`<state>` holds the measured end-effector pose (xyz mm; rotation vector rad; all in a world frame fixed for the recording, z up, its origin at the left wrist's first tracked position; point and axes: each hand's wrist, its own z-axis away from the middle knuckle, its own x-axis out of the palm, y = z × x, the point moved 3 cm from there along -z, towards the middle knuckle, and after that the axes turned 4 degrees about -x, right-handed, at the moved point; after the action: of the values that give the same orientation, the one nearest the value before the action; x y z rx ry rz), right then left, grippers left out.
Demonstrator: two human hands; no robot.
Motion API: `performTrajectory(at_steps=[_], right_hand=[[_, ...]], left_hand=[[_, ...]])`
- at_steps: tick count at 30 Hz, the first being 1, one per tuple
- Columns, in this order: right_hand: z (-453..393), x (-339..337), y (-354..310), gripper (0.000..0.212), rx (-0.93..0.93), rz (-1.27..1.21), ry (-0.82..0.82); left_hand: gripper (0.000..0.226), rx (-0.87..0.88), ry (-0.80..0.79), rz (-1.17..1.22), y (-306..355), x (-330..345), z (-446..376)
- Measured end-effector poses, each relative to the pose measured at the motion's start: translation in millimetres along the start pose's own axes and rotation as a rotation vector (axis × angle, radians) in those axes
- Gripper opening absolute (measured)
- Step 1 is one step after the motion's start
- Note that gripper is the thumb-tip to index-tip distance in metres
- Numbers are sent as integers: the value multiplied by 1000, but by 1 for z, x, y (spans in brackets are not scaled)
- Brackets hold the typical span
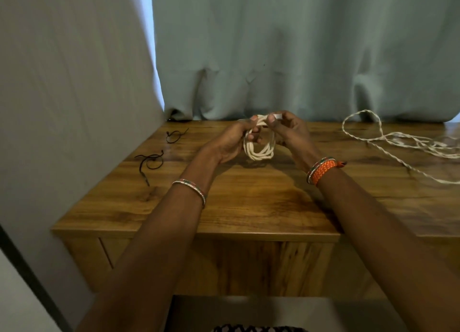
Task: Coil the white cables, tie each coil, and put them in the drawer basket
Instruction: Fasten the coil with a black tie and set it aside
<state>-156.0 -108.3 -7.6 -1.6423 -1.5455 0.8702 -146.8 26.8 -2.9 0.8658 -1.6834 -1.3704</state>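
Observation:
A white cable wound into a small coil (258, 150) hangs just above the wooden table (249, 202), held between both hands. My left hand (230, 140) grips the coil's upper left part with fingers curled through the loop. My right hand (288, 130) pinches the top of the coil and the cable's white end between thumb and fingers. A second white cable (398, 142) lies loose and tangled on the table at the right. Two black ties (175, 135) (149, 161) lie on the table at the left.
A pale curtain (298, 53) hangs behind the table and a wall (62, 95) stands at its left side. A drawer front (249, 264) shows below the table's front edge. No basket is in view.

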Motion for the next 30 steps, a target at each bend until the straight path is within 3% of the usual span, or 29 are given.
performTrajectory(at_steps=[6, 9, 14, 18, 26, 30], right_hand=[[1, 2, -9, 12, -57, 87, 77], [3, 27, -12, 10, -140, 157, -26], [-6, 97, -8, 12, -143, 280, -356], [-6, 152, 14, 4, -139, 375, -484], [-24, 200, 34, 31, -378, 756, -611], [-33, 217, 40, 24, -410, 875, -653]], left_hand=[[37, 144, 131, 233, 33, -77, 31], [41, 257, 246, 344, 50, -132, 59], [32, 352, 423, 171, 69, -197, 91], [30, 359, 505, 150, 61, -199, 83], [30, 292, 614, 106, 46, -214, 74], [31, 274, 634, 121, 46, -214, 72]])
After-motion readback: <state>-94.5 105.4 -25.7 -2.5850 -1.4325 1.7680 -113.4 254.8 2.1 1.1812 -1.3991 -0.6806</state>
